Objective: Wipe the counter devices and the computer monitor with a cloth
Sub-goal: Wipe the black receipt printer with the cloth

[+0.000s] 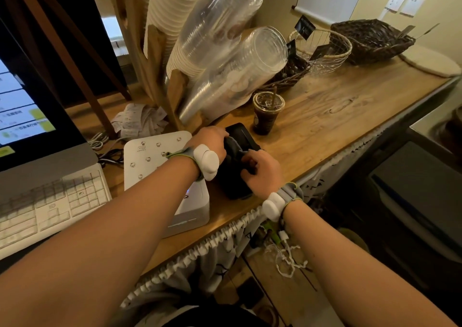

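Dim warm indoor light; monitor point(22, 106) glows bright, slightly blown out; wide-angle bending at edges; soft overall blur.

Just the one view, head-mounted, wide-angle. It looked forward and steeply down from above the long wooden counter point(325, 116), close enough that both bare forearms ran in from the bottom edge. Its left edge cut off the silver-framed computer monitor point(30, 116), and the edges bowed a bit.
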